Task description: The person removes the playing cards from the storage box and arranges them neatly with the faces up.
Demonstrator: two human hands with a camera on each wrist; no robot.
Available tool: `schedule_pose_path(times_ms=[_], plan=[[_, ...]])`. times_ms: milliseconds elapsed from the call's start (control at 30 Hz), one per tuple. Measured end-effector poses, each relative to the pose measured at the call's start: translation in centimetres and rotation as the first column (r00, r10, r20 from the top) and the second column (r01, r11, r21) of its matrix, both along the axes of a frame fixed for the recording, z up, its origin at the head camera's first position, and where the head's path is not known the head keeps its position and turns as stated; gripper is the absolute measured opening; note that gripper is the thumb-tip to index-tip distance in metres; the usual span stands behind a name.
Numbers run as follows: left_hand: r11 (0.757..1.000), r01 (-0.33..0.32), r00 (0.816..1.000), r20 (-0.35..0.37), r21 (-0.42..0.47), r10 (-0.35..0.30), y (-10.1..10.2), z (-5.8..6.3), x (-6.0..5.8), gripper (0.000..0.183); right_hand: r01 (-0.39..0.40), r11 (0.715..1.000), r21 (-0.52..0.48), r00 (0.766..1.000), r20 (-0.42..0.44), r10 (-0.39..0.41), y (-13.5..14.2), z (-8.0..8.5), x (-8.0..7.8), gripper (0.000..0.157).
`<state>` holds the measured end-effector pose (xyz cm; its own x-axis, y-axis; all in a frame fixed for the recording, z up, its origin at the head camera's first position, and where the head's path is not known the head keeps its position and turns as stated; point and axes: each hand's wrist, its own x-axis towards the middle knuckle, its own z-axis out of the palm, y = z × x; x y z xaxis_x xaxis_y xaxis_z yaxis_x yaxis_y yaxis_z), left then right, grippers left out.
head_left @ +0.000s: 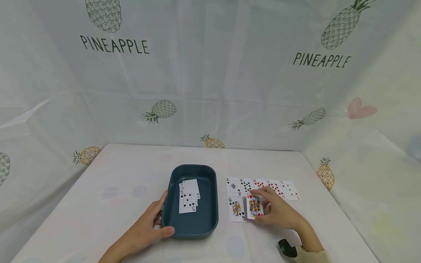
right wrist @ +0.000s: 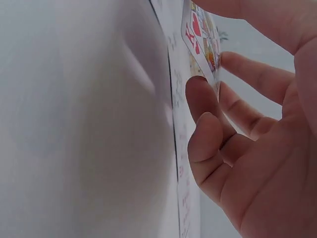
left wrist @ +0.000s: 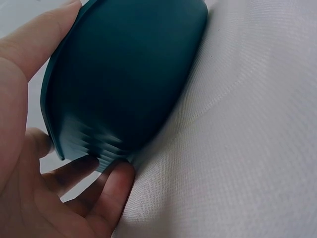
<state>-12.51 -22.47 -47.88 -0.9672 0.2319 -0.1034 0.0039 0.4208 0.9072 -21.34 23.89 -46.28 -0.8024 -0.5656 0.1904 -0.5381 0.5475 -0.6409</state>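
- Dark teal tray [head_left: 208,208] sits left of the card rows on the white tablecloth [head_left: 131,204]. Left hand [head_left: 144,226] holds its near-left corner, thumb at the rim, fingers round the wall. I read that as steadying it.
- Right hand [head_left: 279,208] has a narrow pinch on the king of hearts [head_left: 254,206]: thumb at the near edge, a fingertip at the far edge. Probably edge-held so the face isn't covered and neighbours don't get dragged.
- King lies just left of the right palm, immediately right of the black queen [head_left: 236,209]. Looks tilted in my right wrist view; can't tell if it touches the cloth.
- Far row of cards [head_left: 233,186] runs left to right, ace at the left end, presumably spread so each reads.
- Cards in the tray [head_left: 187,202] overlap, black five on top; likely just piled loosely.
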Motion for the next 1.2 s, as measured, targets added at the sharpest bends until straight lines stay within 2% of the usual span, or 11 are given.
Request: schedule_pose_path(times_ms=[333, 433, 633, 767, 1000, 1200], plan=[[0.999, 0.029, 1.0, 0.006, 0.045, -0.029, -0.1, 0.0, -0.1, 0.108, -0.017, 0.999, 0.042, 0.999, 0.031, 0.016, 1.2, -1.0, -0.5, 0.08], [0.998, 0.037, 0.999, -0.006, 0.048, -0.036, -0.1, 0.0, -0.1, 0.109, -0.015, 0.998, 0.057, 1.0, 0.023, 0.014, 1.2, -1.1, -0.5, 0.08], [0.999, 0.027, 1.0, 0.014, 0.045, -0.028, -0.1, 0.1, -0.1, 0.109, 0.003, 0.997, 0.079, 1.0, -0.003, -0.003, 0.9, -1.5, -0.4, 0.082], [0.999, 0.033, 0.999, 0.005, 0.043, -0.033, -0.2, 0.1, -0.1, 0.109, 0.004, 0.997, 0.078, 1.0, -0.006, -0.003, 0.6, -1.5, -0.3, 0.08], [0.999, 0.034, 0.999, 0.006, 0.033, -0.034, -0.2, 0.2, -0.1, 0.109, 0.03, 0.994, 0.105, 0.999, 0.038, -0.034, 0.3, -1.2, -0.2, 0.077], [0.998, 0.044, 0.999, -0.006, 0.033, -0.044, -0.2, 0.1, -0.2, 0.109, 0.044, 0.994, 0.098, 0.998, 0.04, -0.048, 0.3, -1.4, -0.3, 0.08]])
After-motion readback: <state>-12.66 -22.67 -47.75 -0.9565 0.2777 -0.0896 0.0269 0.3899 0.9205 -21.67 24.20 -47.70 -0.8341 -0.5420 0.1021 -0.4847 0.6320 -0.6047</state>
